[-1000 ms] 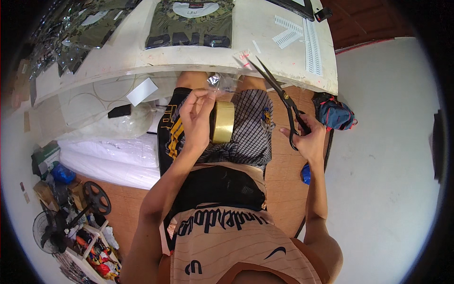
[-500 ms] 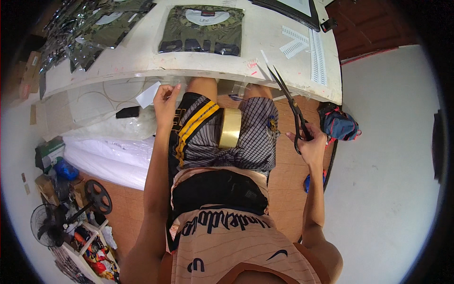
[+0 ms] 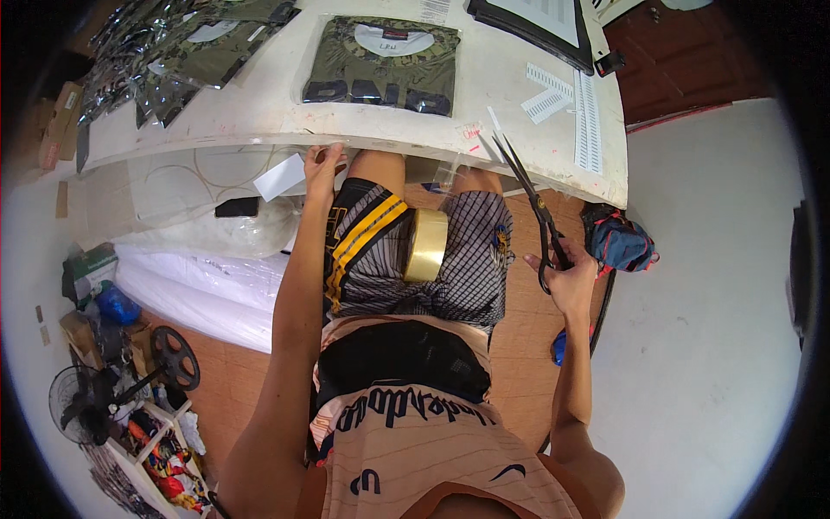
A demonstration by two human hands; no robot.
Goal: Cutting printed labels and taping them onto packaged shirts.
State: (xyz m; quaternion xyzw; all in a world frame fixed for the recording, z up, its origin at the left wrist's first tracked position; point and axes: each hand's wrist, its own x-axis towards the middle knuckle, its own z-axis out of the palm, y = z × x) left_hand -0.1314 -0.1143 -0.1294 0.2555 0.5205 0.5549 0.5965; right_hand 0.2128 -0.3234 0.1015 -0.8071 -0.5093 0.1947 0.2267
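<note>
My left hand (image 3: pixel 326 166) is at the front edge of the white table (image 3: pixel 225 121), fingers curled together near its underside; what is between them is too small to make out. My right hand (image 3: pixel 564 272) grips long black scissors (image 3: pixel 540 208) by the handles, blades pointing up toward the table edge and slightly parted. A roll of gold-coloured tape (image 3: pixel 425 246) rests upright in my lap between my thighs. On the table lie a folded camouflage shirt in a clear bag (image 3: pixel 380 65) and strips of small printed labels (image 3: pixel 588 121).
More bagged shirts (image 3: pixel 186 52) lie at the back left, a black-framed board (image 3: pixel 540 26) at the back right. A white paper (image 3: pixel 278 177) and dark phone (image 3: pixel 236 208) are under the tabletop. A fan (image 3: pixel 73 402), white wrapped rolls (image 3: pixel 190 294) and a bag (image 3: pixel 618 238) stand around me.
My left hand has moved off the tape roll, up and left to the table edge. My right hand with the scissors has shifted slightly; the table appears lower in view.
</note>
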